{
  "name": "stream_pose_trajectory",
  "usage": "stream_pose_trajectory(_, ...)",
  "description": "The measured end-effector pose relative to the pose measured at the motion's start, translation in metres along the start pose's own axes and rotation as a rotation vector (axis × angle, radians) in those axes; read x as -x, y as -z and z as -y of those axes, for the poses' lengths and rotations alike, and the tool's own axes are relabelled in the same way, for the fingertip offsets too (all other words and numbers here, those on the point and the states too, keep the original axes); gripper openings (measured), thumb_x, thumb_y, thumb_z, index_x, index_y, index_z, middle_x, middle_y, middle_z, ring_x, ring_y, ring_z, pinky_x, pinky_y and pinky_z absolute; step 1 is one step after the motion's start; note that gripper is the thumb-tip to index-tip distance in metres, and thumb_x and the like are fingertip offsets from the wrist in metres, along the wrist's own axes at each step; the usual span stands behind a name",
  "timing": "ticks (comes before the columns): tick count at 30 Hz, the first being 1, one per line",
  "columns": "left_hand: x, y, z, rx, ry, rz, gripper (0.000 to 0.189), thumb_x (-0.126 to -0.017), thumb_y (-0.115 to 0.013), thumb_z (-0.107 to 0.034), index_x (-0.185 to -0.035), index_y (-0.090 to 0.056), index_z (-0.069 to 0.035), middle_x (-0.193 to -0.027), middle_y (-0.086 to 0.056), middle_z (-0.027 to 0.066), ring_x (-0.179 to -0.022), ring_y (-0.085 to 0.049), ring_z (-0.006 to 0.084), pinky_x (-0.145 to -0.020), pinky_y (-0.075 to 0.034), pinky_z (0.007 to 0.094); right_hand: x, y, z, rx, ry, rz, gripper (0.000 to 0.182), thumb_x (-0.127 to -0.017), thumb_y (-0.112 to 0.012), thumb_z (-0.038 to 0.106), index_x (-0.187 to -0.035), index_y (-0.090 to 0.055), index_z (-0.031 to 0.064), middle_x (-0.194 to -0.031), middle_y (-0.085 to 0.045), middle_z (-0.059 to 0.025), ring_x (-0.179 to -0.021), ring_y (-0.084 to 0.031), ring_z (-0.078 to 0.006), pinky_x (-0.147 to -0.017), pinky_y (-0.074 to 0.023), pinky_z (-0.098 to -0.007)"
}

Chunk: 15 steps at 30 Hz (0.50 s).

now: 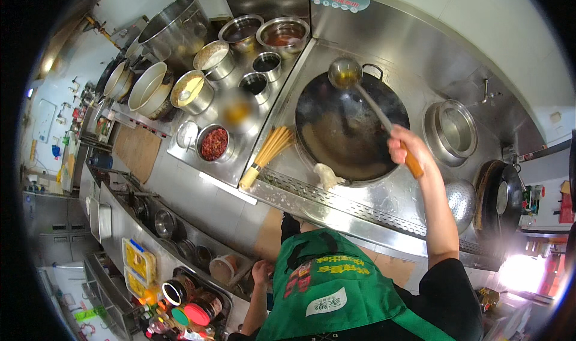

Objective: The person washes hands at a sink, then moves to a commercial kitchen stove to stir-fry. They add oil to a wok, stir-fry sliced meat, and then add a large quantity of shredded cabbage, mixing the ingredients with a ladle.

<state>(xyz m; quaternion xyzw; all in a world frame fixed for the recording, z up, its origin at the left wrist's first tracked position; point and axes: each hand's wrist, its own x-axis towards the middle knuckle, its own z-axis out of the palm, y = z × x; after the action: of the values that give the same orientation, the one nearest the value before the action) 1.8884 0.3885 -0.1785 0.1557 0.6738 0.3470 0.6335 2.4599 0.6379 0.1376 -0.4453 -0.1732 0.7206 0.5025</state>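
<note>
My right hand [407, 148] is closed around the wooden handle of a long metal ladle [345, 72]. The ladle's bowl holds a yellowish liquid and is over the far rim of a large black wok [351, 129] on the steel range. The wok is wet inside, with a brownish, shiny bottom. A whitish cloth [327, 177] lies against the wok's near rim. To its left is a bamboo wok brush [266, 156]. My left hand [263, 271] hangs low beside the green apron, by the edge of the counter behind; whether it holds anything cannot be told.
Left of the range stand steel pots, among them a pot of dried red chillies [214, 144], dark sauces and a tall stockpot [173, 32]. On the right are a steel basin [456, 129], a perforated strainer [460, 204] and another wok [508, 194]. Sauce jars [202, 309] crowd the counter behind.
</note>
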Motion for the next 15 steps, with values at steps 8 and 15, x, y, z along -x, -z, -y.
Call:
stream_pose_trajectory(8,0.06,0.007,0.047,0.065,-0.062,0.009,0.015,-0.093,-0.055,-0.012,-0.102,-0.06,-0.001,-0.084,-0.064,0.006,-0.066,-0.062,0.0153,-0.054,-0.049,0.0261,0.042,0.086,-0.104,-0.018,-0.026,-0.195,0.012,-0.092,-0.051,0.011,-0.091,-0.039,0.0116,-0.065,-0.048,-0.0014,-0.048,-0.045,-0.0114,-0.04,-0.0372,-0.0254)
stream_pose_trajectory(15,0.082,0.0,0.082,0.053,-0.143,-0.01,0.018,-0.095,-0.055,-0.017,-0.105,-0.061,-0.003,-0.088,-0.065,0.0053,-0.072,-0.064,0.014,-0.059,-0.051,0.0254,0.031,0.065,-0.114,-0.581,-0.297,0.046,0.021,-0.09,-0.05,0.006,-0.108,-0.045,-0.0024,-0.068,-0.051,-0.0047,-0.052,-0.047,-0.0111,-0.045,-0.0428,-0.0268)
